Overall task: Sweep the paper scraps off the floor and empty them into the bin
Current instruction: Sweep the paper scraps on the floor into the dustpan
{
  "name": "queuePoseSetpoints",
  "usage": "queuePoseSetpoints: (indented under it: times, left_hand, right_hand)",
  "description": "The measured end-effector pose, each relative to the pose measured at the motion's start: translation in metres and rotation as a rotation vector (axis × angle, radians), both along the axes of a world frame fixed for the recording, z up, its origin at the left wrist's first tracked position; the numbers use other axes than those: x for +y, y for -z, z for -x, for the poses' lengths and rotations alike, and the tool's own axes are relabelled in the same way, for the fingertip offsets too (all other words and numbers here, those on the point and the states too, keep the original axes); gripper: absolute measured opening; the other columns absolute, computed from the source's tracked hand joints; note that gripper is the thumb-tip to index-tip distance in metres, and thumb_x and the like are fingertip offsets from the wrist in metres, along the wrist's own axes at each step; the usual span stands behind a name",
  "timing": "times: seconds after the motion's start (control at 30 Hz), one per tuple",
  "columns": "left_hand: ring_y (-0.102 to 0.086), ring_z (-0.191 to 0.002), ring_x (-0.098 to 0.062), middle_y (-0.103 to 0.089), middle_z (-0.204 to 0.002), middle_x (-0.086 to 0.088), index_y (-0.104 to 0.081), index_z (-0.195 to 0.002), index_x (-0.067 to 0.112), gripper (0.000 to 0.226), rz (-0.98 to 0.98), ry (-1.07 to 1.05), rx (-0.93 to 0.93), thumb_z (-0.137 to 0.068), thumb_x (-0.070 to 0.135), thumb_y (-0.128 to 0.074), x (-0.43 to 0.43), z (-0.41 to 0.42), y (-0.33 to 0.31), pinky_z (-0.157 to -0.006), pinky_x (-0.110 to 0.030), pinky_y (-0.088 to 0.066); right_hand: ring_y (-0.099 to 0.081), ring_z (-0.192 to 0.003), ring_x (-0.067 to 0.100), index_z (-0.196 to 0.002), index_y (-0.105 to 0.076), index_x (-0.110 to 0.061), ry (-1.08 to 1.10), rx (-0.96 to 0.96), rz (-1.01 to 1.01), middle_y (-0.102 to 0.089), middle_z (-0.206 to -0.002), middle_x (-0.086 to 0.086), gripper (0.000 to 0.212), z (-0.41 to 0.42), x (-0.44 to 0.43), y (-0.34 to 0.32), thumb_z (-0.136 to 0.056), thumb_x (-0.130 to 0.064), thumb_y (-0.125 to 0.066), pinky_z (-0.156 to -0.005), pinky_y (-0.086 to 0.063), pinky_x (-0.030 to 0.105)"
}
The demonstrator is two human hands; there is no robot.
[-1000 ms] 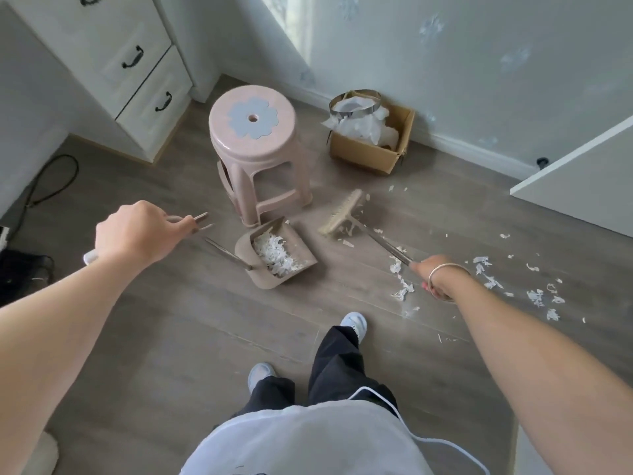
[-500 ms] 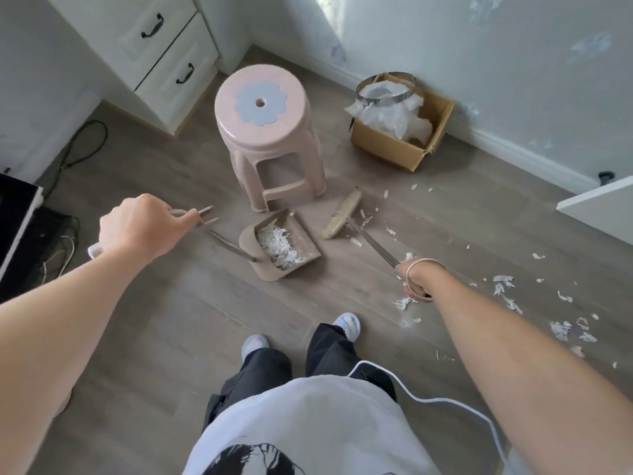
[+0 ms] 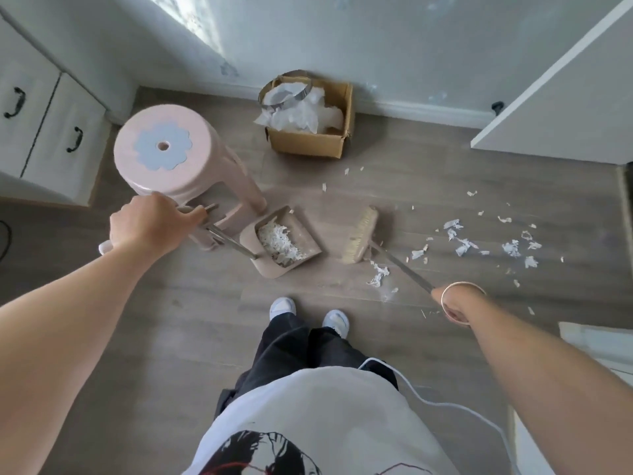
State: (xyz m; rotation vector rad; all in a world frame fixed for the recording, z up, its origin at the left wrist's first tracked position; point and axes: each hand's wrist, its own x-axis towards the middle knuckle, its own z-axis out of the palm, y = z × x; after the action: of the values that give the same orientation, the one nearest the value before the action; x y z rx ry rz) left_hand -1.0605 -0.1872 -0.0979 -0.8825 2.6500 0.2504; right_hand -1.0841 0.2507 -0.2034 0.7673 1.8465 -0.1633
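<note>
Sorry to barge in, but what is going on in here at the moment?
A person is sweeping up paper scraps. Their left hand grips the long handle of the dustpan, which sits beside the pink stool with a heap of scraps in it. Their right hand holds the broom, its brush head down just right of the pan. Plenty of loose scraps lie further right, and the bin stands by the wall.
</note>
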Motion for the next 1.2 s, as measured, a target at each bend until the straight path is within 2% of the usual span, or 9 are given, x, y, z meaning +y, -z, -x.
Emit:
queuePoseSetpoints:
  times: [0.17, 0.27, 0.33, 0.47, 0.67, 0.73, 0.87, 1.03, 1.2]
  left_hand:
    - [-0.056, -0.060, -0.030, -0.061, -0.065, -0.011, -0.066, -0.069, 0.006, 0.057, -0.008, 0.090, 0.008, -0.084, 0.061, -0.058, -0.002, 0.033, 0.001, -0.060, -0.033, -0.045]
    - [-0.056, -0.060, -0.029, -0.063, -0.065, -0.011, -0.068, -0.068, 0.007, 0.060, -0.024, 0.122, 0.028, -0.082, 0.064, -0.058, -0.011, 0.050, -0.002, -0.057, -0.032, -0.042]
    - [-0.057, -0.062, -0.029, -0.066, -0.072, -0.013, -0.067, -0.069, 0.007, 0.059, -0.027, 0.144, 0.021, -0.082, 0.064, -0.060, -0.016, 0.056, 0.000, -0.058, -0.033, -0.043]
    - [-0.061, -0.066, -0.030, -0.068, -0.113, -0.015, -0.072, -0.073, 0.009, 0.059, -0.030, 0.194, 0.018, -0.082, 0.066, -0.059, -0.026, 0.067, 0.001, -0.063, -0.035, -0.048]
    - [-0.056, -0.058, -0.026, -0.068, -0.106, -0.014, -0.068, -0.067, 0.009, 0.062, 0.003, 0.225, 0.020, -0.082, 0.068, -0.058, -0.035, 0.083, 0.007, -0.054, -0.030, -0.039]
    - [-0.057, -0.059, -0.026, -0.071, -0.108, -0.014, -0.070, -0.068, 0.010, 0.061, 0.015, 0.225, 0.021, -0.082, 0.068, -0.058, -0.038, 0.087, 0.009, -0.053, -0.030, -0.039]
    - [-0.057, -0.055, -0.026, -0.065, -0.062, -0.009, -0.063, -0.056, 0.010, 0.061, 0.003, 0.145, 0.008, -0.081, 0.065, -0.061, -0.047, 0.091, 0.009, -0.051, -0.027, -0.037]
    - [-0.057, -0.055, -0.026, -0.062, -0.058, -0.007, -0.065, -0.060, 0.006, 0.060, 0.016, 0.086, -0.011, -0.081, 0.061, -0.061, -0.045, 0.096, 0.008, -0.050, -0.028, -0.038]
    - [-0.058, -0.057, -0.029, -0.060, -0.058, -0.007, -0.060, -0.057, 0.007, 0.058, 0.051, 0.047, -0.025, -0.081, 0.059, -0.062, -0.034, 0.104, 0.012, -0.052, -0.028, -0.038]
  right_hand:
    - [-0.052, -0.125, 0.028, -0.135, -0.049, -0.004, -0.060, 0.147, -0.082, -0.051, -0.139, 0.014, 0.039, -0.025, 0.027, -0.026, -0.101, -0.017, -0.033, -0.094, -0.044, 0.028]
    - [-0.064, -0.105, 0.035, -0.106, -0.066, 0.004, -0.005, 0.246, -0.098, -0.065, -0.115, 0.024, 0.035, -0.031, 0.040, -0.031, -0.094, -0.022, -0.046, -0.070, -0.048, 0.028]
    - [-0.066, -0.094, 0.036, -0.084, -0.063, 0.001, 0.046, 0.339, -0.148, -0.069, -0.099, 0.023, 0.035, -0.031, 0.043, -0.040, -0.091, -0.031, -0.052, -0.075, -0.048, 0.031]
    - [-0.061, -0.072, 0.033, -0.079, -0.065, -0.002, 0.239, 0.478, -0.123, -0.062, -0.076, 0.017, 0.034, -0.021, 0.027, -0.048, -0.080, -0.036, -0.062, -0.066, -0.047, 0.031]
    - [-0.049, -0.036, 0.014, -0.081, -0.065, -0.009, 0.549, 0.499, 0.063, -0.055, -0.057, 0.006, 0.021, 0.028, -0.036, -0.039, -0.082, -0.030, -0.062, -0.030, -0.030, 0.009]
    - [-0.046, -0.030, 0.012, -0.075, -0.060, -0.009, 0.605, 0.494, 0.133, -0.051, -0.056, 0.005, 0.019, 0.045, -0.057, -0.034, -0.084, -0.026, -0.062, -0.029, -0.028, 0.006]
    - [-0.045, -0.034, 0.012, -0.071, -0.051, -0.010, 0.646, 0.468, 0.185, -0.047, -0.054, 0.004, 0.017, 0.088, -0.091, -0.017, -0.081, -0.018, -0.061, -0.034, -0.034, 0.009]
    - [-0.033, -0.014, 0.011, -0.063, -0.047, -0.011, 0.623, 0.411, 0.226, -0.042, -0.029, 0.004, 0.023, 0.135, -0.119, -0.002, -0.080, -0.017, -0.061, -0.031, -0.033, 0.009]
    - [-0.041, -0.024, 0.015, -0.081, -0.048, -0.017, 0.677, 0.387, 0.308, -0.043, -0.063, 0.004, 0.013, 0.169, -0.136, 0.019, -0.085, -0.016, -0.061, -0.031, -0.036, 0.011]
